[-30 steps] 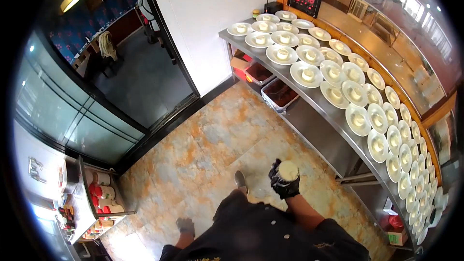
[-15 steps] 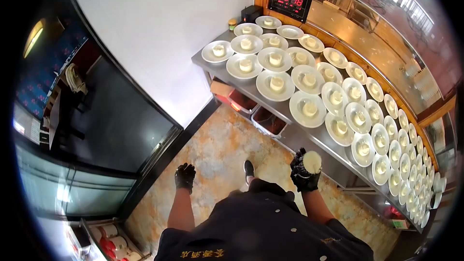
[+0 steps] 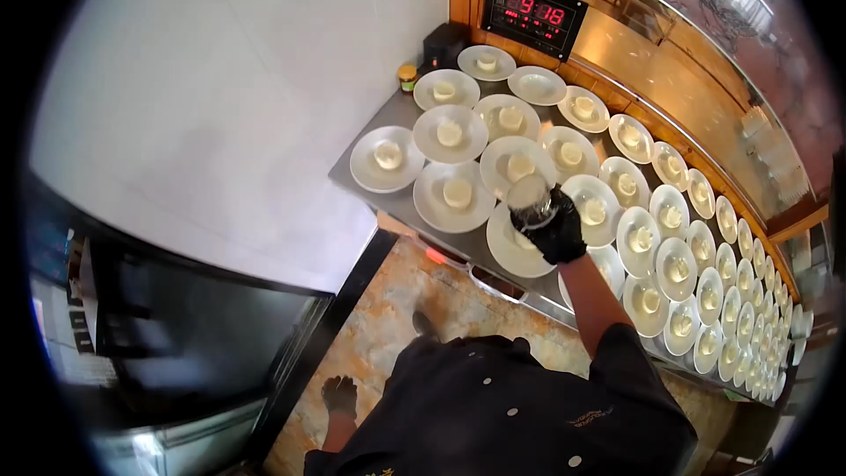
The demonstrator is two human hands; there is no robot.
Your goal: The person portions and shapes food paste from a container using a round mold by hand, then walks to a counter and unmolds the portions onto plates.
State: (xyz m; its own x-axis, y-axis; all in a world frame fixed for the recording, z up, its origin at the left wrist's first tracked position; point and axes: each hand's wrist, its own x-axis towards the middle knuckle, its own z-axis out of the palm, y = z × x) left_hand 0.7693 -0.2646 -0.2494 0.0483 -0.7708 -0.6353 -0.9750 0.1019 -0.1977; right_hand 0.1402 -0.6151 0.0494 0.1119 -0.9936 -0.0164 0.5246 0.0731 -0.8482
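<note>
My right hand [image 3: 557, 227], in a black glove, grips a small round whitish cup-like thing [image 3: 531, 194] that looks partly see-through. It is above the front plates at the left part of the table, and partly covers a white plate [image 3: 500, 251]. Many white plates stand about it, most bearing a pale round block, such as the block [image 3: 457, 193] just left of my hand. My left hand [image 3: 339, 395], also black-gloved, hangs low over the floor at my side. Its fingers look loosely apart, with nothing seen in them.
Plates fill the long steel table [image 3: 357, 178] towards the right. At its back stand a small jar [image 3: 407, 78], a black box [image 3: 445, 44] and a red-digit clock [image 3: 535, 15]. A white wall [image 3: 229, 123] and dark doorway [image 3: 185, 326] are on the left.
My right hand has risen from beside the table's front edge to above the plates, still gripping the round thing. The view has shifted closer to the table; my left hand stays low.
</note>
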